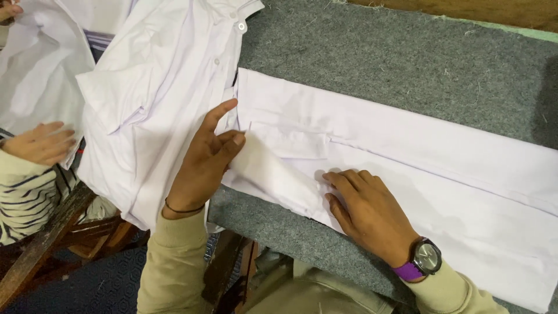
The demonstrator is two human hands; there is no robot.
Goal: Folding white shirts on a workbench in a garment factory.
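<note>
A white shirt [372, 157] is spread flat over a grey felt-covered table [407, 52], its sleeve or folded panel running away to the right of the fingers. The rest of the garment, with collar and buttons [242, 26], is bunched just beyond the left fingertips and hangs over the table's near edge, presumably so that only the part being worked lies on the padding.

The left hand [200, 166] is set upright at the fabric's edge; a fold of cloth is pinched between thumb and forefinger, the other fingers being loosely curled behind it. The fold seems to be lifted in this way so that the layer beneath can be turned or aligned. A thin dark band [183, 208] is worn at that wrist.

The right hand [363, 209] is laid palm down on the shirt, fingers extended, close together and pressed flat; nothing is gripped. It appears to be placed there to pin the cloth so it does not slide while the other side is raised. A watch with a purple strap [421, 260] is worn at the wrist.

Well apart from the left fingers, at the far left, another person's hand [40, 142] with a striped sleeve [26, 197] rests on more white cloth [35, 75], beside a wooden frame [40, 244]
</note>
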